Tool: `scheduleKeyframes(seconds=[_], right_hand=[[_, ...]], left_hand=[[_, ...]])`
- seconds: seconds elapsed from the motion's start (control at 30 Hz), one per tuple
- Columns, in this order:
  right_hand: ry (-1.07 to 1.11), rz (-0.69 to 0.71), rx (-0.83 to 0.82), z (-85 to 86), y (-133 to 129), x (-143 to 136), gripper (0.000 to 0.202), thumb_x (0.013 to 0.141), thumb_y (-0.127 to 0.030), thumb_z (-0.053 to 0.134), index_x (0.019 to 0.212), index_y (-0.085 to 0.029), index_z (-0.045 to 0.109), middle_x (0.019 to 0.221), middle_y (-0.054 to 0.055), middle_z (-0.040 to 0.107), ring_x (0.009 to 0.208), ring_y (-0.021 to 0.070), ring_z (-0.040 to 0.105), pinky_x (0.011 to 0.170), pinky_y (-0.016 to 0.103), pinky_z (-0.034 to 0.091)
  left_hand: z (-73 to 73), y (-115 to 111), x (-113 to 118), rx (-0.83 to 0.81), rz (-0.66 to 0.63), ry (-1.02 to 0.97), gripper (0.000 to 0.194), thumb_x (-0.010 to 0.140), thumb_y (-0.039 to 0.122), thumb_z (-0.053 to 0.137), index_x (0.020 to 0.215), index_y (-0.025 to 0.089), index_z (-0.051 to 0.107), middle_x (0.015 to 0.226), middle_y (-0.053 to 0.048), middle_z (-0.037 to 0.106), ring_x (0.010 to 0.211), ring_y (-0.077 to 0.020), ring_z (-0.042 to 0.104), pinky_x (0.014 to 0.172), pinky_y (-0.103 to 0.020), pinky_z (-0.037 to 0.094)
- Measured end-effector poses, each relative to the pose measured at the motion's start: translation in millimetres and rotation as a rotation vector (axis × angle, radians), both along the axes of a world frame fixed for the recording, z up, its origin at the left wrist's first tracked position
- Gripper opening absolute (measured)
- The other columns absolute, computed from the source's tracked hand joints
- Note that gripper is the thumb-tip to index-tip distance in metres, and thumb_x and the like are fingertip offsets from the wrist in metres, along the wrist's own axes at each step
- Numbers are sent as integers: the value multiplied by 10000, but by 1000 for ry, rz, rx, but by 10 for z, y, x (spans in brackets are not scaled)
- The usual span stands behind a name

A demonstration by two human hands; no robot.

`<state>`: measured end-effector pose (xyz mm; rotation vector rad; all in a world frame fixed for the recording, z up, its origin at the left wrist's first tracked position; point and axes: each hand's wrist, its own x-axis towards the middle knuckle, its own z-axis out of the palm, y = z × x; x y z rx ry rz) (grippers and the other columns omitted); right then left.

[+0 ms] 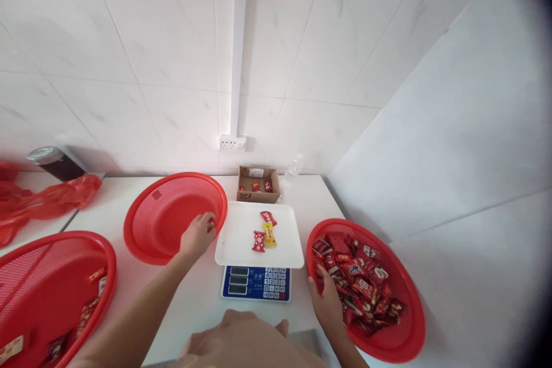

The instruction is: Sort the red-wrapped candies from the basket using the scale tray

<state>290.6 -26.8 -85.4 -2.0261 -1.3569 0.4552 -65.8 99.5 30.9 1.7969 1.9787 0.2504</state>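
My left hand (197, 236) is closed in a pinch on a small wrapped candy (211, 224), at the right rim of a red mesh basket (176, 213). My right hand (326, 299) has its fingers over the near left rim of another red basket (411, 322), which is heaped with red-wrapped candies (357, 270). Between my hands stands a digital scale (256, 283) with a white tray (237, 236). On the tray lie a red packet (268, 218), a yellow packet (269, 234) and a red packet with white dots (259, 241).
A cardboard box (259, 195) with a few candies and a clear plastic bottle (294, 167) stand by the wall. At left are a third red basket (110, 267), a red plastic bag (52, 198) and a dark can (58, 164). A blurred shape (250, 342) fills the bottom centre.
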Motion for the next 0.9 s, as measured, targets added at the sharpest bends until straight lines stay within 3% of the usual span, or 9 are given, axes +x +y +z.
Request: scheduleKeyframes(seconds=[0.1,0.2,0.37,0.53,0.63,0.7,0.8,0.9], right_hand=[[-152,50,174,111,127,-104,566,834,-509,426,1240,-122,495,1271,195,520,1218,317,446,1024,499,341],[-227,198,206,274,384,-361,556,850,-491,437,1297,-161,449,1357,179,442,1279,306,383,1042,501,319],[-303,471,-130,432,934,-917,732,784,-563,532,1411,-244,330,1539,138,129,1405,353,116,1063,533,245],[-402,645,-349,409,1347,-1166,844,732,-623,567,1444,-291,260,1561,113,33,1409,379,-25,1068,600,96],[-466,662,-298,364,1436,-1162,743,750,-587,572,1390,-260,381,1542,127,150,1406,372,37,1071,572,126],[-489,660,-178,342,1435,-1140,599,790,-509,562,1317,-238,474,1491,127,289,1376,350,169,1060,519,211],[-438,678,-46,329,1415,-1111,437,826,-376,540,1233,-217,539,1324,117,485,1191,294,420,975,423,357],[-310,629,-45,339,1454,-1098,298,825,-269,509,1099,-196,599,1137,111,557,972,230,530,853,344,428]], left_hand=[[-4,-37,-241,125,154,-80,645,824,433,470,1410,245,274,1384,-155,407,1196,-334,458,695,-369,504],[-132,-171,-350,212,182,-107,720,824,482,467,1448,226,214,1492,-165,254,1335,-373,291,871,-486,474],[-387,-412,-280,297,191,-185,667,841,477,451,1425,205,280,1480,-162,285,1371,-362,233,997,-550,384],[-496,-584,-224,354,126,-204,599,855,467,435,1392,218,346,1471,-143,323,1386,-339,218,1021,-554,360],[-498,-671,-249,347,137,-206,579,865,481,416,1376,212,366,1454,-144,357,1390,-327,215,1038,-556,337],[-492,-717,-265,323,155,-222,584,864,485,417,1377,213,359,1448,-145,369,1391,-323,214,1043,-554,331],[-480,-759,-257,288,168,-237,577,863,469,419,1375,210,358,1445,-143,379,1395,-315,210,1061,-547,308],[-460,-765,-203,252,157,-253,559,856,451,431,1361,216,380,1447,-134,383,1396,-314,210,1066,-549,298]])
